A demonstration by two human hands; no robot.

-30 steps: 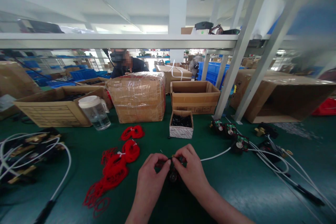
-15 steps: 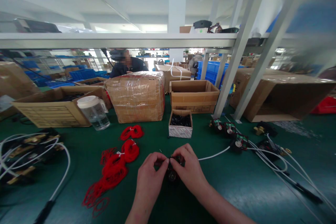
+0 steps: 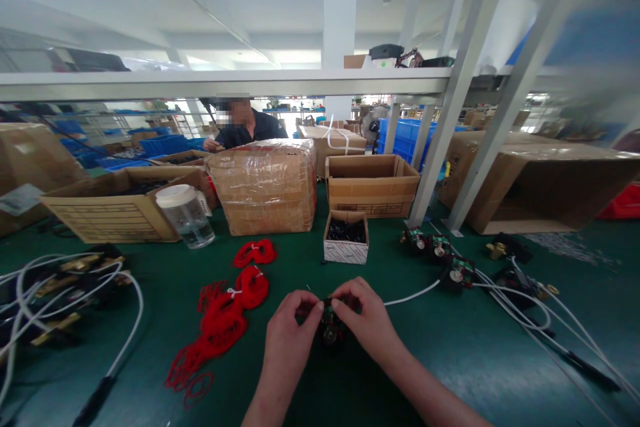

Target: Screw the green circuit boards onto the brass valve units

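Both hands meet over a small dark assembly (image 3: 330, 332) with a green circuit board and a round metallic part, low in the middle of the head view. My left hand (image 3: 295, 323) pinches at its upper left edge, thumb and index finger together. From the other side my right hand (image 3: 364, 312) pinches a small black piece (image 3: 328, 303) at the top, which both thumbs touch. Fingers cover most of the assembly, so its exact shape is hidden. A white cable (image 3: 413, 293) runs off to the right behind my right hand.
Bundles of red wire (image 3: 225, 313) lie on the left. A small box of black parts (image 3: 346, 232) stands ahead. Similar circuit-board assemblies (image 3: 439, 247) and cables are at right, more cables (image 3: 65, 300) at far left. Behind are a water jug (image 3: 186, 217), cartons (image 3: 270, 190) and a person (image 3: 255, 127).
The whole view has shifted slightly, so things sit a little further right. My hands stay on the assembly, and more of its green board shows between them. The person's hand behind is now visible.
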